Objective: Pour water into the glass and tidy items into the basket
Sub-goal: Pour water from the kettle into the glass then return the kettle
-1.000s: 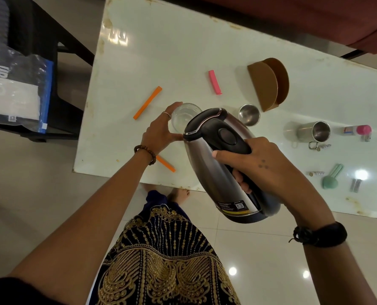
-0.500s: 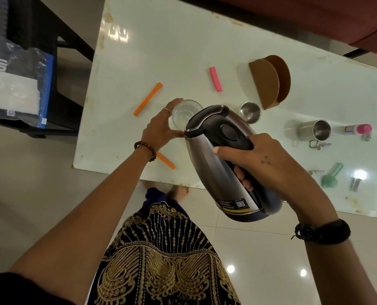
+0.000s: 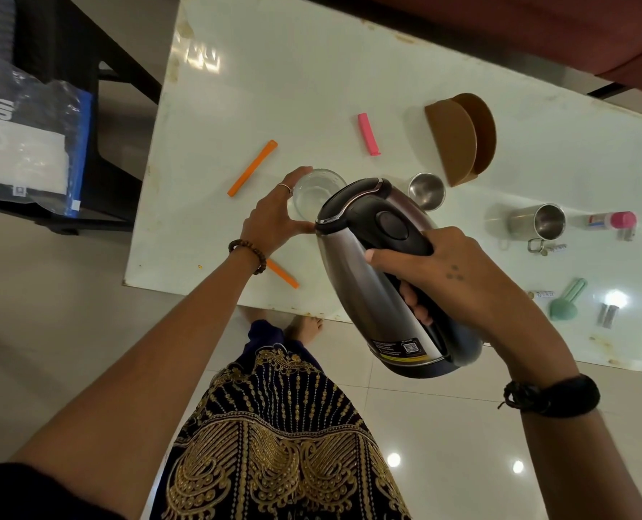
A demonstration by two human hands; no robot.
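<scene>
Clear glass (image 3: 317, 193) against left hand (image 3: 274, 219)

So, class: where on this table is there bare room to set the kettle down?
Free: the far stretch of the table beyond the pink stick and brown holder. Crowded: the right end, around the steel mug and green scoop.

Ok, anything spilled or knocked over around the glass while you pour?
No spill shows around the glass. One oddity: the steel mug lies on its side right of the kettle.
</scene>
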